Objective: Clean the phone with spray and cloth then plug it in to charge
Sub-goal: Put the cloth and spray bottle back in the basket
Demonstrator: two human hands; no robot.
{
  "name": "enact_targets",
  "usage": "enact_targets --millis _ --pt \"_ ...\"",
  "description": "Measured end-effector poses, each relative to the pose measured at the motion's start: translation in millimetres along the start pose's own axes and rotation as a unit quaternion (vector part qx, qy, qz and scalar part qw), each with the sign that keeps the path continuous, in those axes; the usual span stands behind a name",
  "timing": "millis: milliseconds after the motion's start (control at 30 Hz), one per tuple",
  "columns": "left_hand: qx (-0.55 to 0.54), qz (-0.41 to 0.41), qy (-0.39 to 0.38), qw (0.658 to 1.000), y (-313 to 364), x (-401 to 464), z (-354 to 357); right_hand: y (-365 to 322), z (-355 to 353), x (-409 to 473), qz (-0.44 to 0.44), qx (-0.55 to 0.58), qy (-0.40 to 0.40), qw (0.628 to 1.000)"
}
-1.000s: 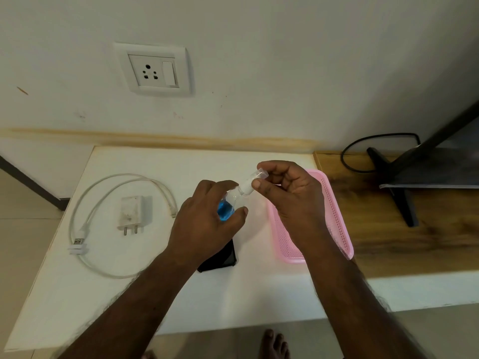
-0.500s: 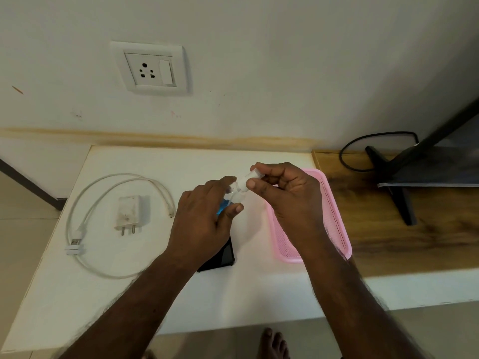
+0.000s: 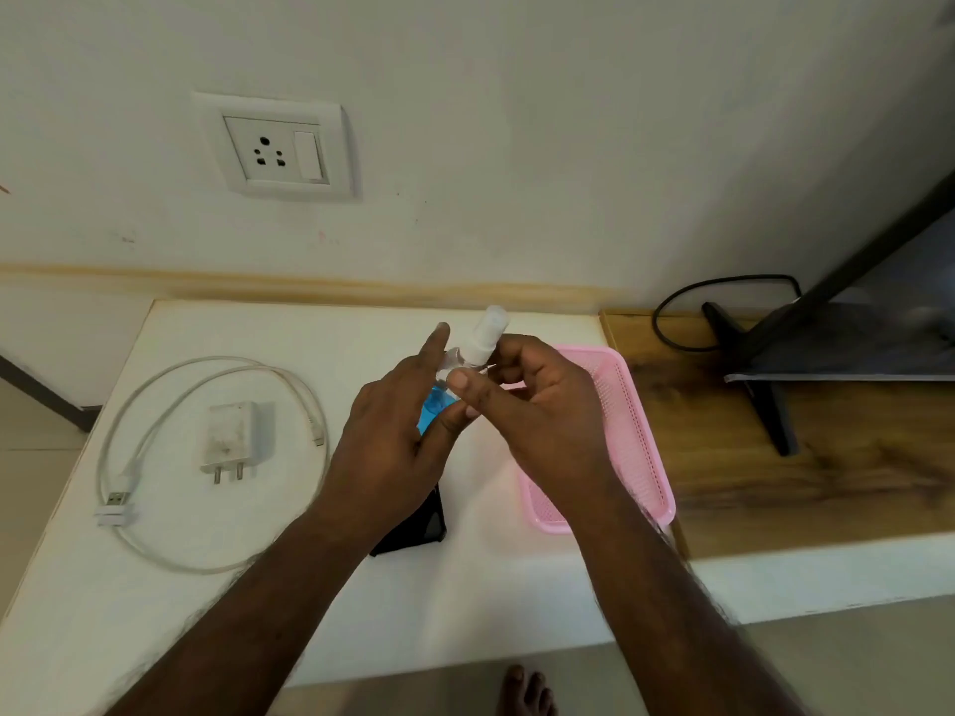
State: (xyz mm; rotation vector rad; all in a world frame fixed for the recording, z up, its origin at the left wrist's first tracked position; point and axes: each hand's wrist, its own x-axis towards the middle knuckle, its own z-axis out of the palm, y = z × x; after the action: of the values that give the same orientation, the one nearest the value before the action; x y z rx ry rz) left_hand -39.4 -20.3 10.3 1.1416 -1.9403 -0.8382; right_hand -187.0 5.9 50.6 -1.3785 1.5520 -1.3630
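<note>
Holding a small clear spray bottle (image 3: 439, 400) of blue liquid, the left hand (image 3: 393, 436) is curling around its body while the right hand (image 3: 537, 405) is pinching its white cap (image 3: 486, 335). Beneath the left hand, a black phone (image 3: 418, 524) is lying on the white table (image 3: 310, 612).

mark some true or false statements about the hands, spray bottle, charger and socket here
1. Both hands, left hand and right hand, grip the small clear spray bottle of blue liquid. True.
2. The white charger adapter is plugged into the white wall socket. False: it lies on the white table, inside the looped white cable.
3. The black phone lies in the pink plastic tray. False: it lies on the table beside it.
4. The socket has nothing plugged in. True.
</note>
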Motion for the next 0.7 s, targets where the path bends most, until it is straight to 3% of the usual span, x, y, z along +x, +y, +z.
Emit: enact_targets --millis 233,367,700 --pt "0.039 -0.049 0.004 0.998 -9.8 -3.3 -5.0 2.3 -55.2 21.6 0.021 -0.026 0.156 0.987" --pt "0.089 -0.058 -0.042 0.993 -15.9 -4.2 -1.1 20.6 -73.5 24.6 0.034 -0.076 0.218 0.972" --pt "0.104 -0.068 -0.081 0.989 -20.4 -7.4 9.8 60.6 -47.7 29.3 0.099 -0.215 0.184 0.954"
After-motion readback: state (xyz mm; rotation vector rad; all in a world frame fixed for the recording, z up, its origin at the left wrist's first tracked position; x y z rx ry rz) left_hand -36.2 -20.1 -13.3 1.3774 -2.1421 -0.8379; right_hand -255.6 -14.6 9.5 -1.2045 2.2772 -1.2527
